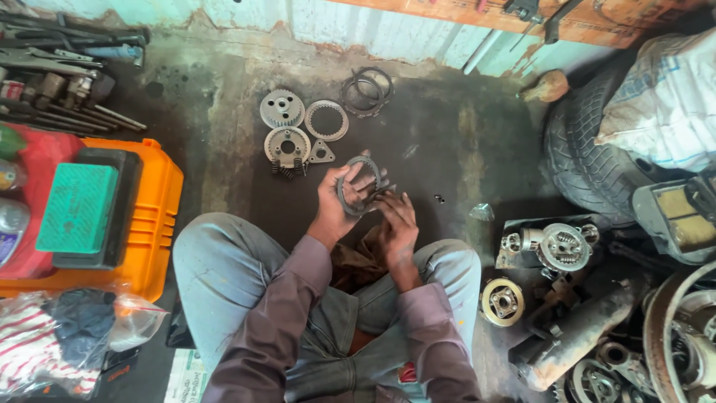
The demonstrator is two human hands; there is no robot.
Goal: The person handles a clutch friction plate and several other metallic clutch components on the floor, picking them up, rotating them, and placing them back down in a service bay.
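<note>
L hand has fingers curled round a stack of ring plates, held up above the lap. R hand has fingertips pinching the stack's lower edge. Best approach imo: keep rings aligned, peel one at a time over the floor, near the gears.

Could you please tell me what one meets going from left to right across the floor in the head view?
Orange case → toothed gear wheels → left hand holding flat metal rings → right hand → round clutch part → black tyre
</note>
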